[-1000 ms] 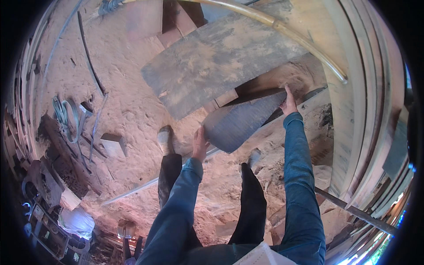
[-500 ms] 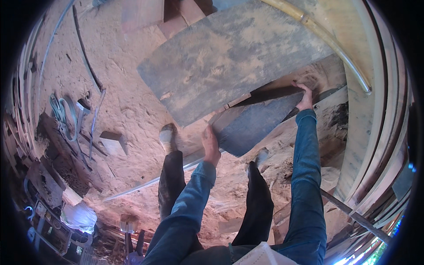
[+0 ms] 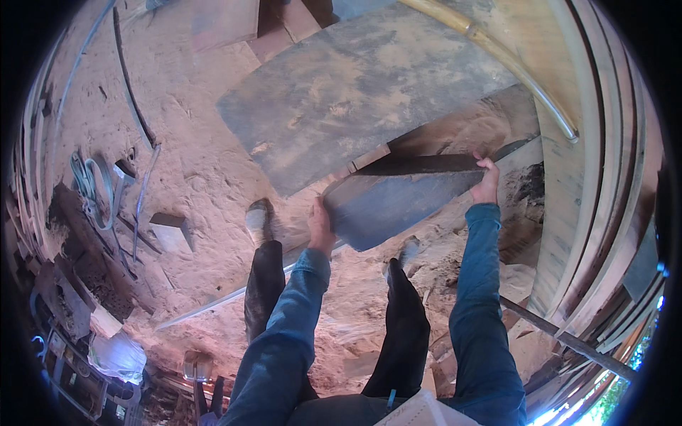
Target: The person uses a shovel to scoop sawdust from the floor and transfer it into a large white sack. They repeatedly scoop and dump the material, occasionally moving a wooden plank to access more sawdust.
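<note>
I stand on sawdust-covered ground, holding a dark grey board (image 3: 405,199) flat in front of me. My left hand (image 3: 320,226) grips its near left edge. My right hand (image 3: 486,181) grips its far right corner. The board hangs just below a larger dusty grey panel (image 3: 355,92) that lies on reddish blocks ahead. My two dark boots (image 3: 259,220) show under the board.
Stacked long planks (image 3: 575,213) and a curved pale pipe (image 3: 511,64) run along the right. A small wooden block (image 3: 170,228), cables (image 3: 89,181) and tools lie at the left. A thin metal bar (image 3: 213,302) lies on the ground near my left foot.
Both hands have carried the dark board forward and up, its right end rising toward the large panel's edge. The view has tilted so the panel looks closer.
</note>
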`<state>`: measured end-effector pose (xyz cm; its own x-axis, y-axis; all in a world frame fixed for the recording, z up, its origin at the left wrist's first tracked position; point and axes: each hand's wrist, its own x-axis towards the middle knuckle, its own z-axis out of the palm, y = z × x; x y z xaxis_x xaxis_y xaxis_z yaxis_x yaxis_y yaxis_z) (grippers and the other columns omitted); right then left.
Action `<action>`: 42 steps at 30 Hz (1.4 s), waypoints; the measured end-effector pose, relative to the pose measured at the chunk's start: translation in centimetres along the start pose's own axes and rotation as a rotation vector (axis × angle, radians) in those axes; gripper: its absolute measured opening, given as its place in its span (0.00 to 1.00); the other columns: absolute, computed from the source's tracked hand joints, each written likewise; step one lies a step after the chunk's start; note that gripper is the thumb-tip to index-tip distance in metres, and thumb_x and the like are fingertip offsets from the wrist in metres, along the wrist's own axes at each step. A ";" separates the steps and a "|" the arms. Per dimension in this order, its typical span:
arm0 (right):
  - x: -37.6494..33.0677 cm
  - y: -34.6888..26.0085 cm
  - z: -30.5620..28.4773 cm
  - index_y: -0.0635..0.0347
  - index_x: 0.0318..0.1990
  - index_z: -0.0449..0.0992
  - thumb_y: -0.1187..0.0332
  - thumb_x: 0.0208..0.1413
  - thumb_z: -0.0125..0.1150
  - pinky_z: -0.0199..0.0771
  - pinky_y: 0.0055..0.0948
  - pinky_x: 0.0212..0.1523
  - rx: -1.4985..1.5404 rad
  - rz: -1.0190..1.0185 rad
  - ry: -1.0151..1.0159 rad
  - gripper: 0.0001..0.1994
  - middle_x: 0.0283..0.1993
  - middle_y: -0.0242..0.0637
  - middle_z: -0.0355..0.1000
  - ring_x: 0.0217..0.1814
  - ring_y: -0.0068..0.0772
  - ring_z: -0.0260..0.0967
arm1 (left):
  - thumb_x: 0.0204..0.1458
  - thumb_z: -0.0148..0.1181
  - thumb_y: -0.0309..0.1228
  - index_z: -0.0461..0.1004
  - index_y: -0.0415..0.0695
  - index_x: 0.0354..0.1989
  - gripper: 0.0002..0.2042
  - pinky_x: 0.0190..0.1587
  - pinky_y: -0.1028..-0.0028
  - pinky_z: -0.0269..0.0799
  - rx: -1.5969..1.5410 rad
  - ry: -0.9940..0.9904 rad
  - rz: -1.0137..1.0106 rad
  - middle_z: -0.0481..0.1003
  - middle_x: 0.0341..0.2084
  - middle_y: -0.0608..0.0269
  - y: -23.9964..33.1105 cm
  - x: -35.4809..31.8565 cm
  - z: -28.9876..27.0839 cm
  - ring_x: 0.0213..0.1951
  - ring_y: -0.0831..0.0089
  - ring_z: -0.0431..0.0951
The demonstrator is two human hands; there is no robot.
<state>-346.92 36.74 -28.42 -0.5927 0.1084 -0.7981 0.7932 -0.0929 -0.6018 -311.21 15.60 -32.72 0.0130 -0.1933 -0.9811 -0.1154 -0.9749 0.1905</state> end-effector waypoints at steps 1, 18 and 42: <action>-0.8 -0.2 -0.2 0.64 0.48 0.76 0.69 0.35 0.53 0.61 0.35 0.59 0.011 -0.002 -0.039 0.26 0.53 0.40 0.67 0.54 0.40 0.64 | 0.52 0.51 0.53 0.69 0.42 0.52 0.28 0.39 0.62 0.72 -0.007 0.023 -0.001 0.71 0.43 0.58 -0.2 0.2 -0.2 0.42 0.63 0.73; -22.6 5.3 -0.8 0.59 0.65 0.59 0.68 0.37 0.49 0.56 0.33 0.63 -0.050 -0.143 -0.318 0.38 0.62 0.40 0.62 0.62 0.38 0.58 | 0.54 0.48 0.53 0.71 0.43 0.47 0.25 0.46 0.65 0.69 -0.365 0.019 0.129 0.74 0.39 0.58 -3.8 -2.0 -10.4 0.43 0.64 0.74; -17.2 8.5 -9.2 0.65 0.49 0.73 0.73 0.36 0.54 0.61 0.37 0.60 0.187 0.097 -0.227 0.26 0.51 0.41 0.71 0.55 0.40 0.65 | 0.57 0.47 0.44 0.69 0.45 0.41 0.15 0.45 0.68 0.66 -0.310 -0.036 0.306 0.69 0.37 0.63 -6.2 0.9 -12.2 0.42 0.72 0.69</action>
<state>-328.72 43.22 -19.47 -0.5483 -0.1315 -0.8259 0.8206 -0.2748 -0.5011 -298.34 20.08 -34.33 -0.0108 -0.4796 -0.8774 0.1953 -0.8616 0.4686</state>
